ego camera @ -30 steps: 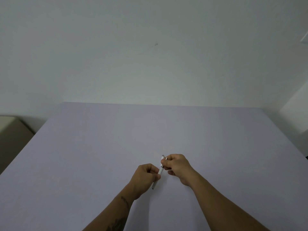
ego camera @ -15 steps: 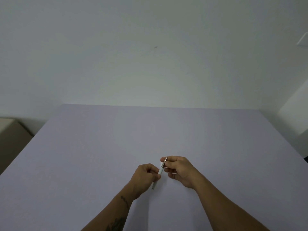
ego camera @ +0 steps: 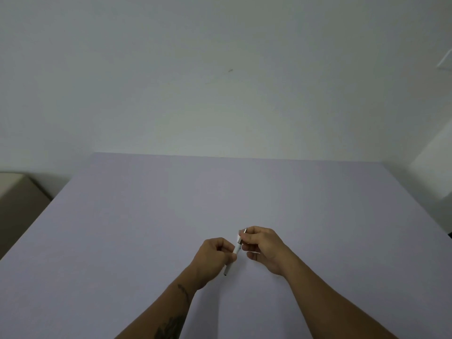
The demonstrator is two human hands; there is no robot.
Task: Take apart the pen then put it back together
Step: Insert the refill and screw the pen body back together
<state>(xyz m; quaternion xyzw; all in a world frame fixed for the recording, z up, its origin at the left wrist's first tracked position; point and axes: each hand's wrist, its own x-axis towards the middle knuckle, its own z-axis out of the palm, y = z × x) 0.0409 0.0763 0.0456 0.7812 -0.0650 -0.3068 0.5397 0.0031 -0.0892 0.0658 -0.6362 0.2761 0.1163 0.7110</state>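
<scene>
A slim white pen (ego camera: pixel 237 248) is held just above the pale lilac table (ego camera: pixel 146 216), tilted with its dark tip pointing down toward me. My left hand (ego camera: pixel 215 258) is closed around the pen's lower barrel, and the tip sticks out below the fist. My right hand (ego camera: pixel 263 248) pinches the pen's upper end between thumb and forefinger, where a small metal clip shows. The middle of the barrel is hidden by my fingers, so I cannot tell whether the parts are joined.
The table meets a plain white wall at its far edge. A beige box (ego camera: pixel 17 199) stands beyond the table's left edge. A white block (ego camera: pixel 435 167) sits past the right corner.
Both hands stay on the pen at nearly the same spot. My right hand has opened its lower fingers a little and shifted slightly along the upper end.
</scene>
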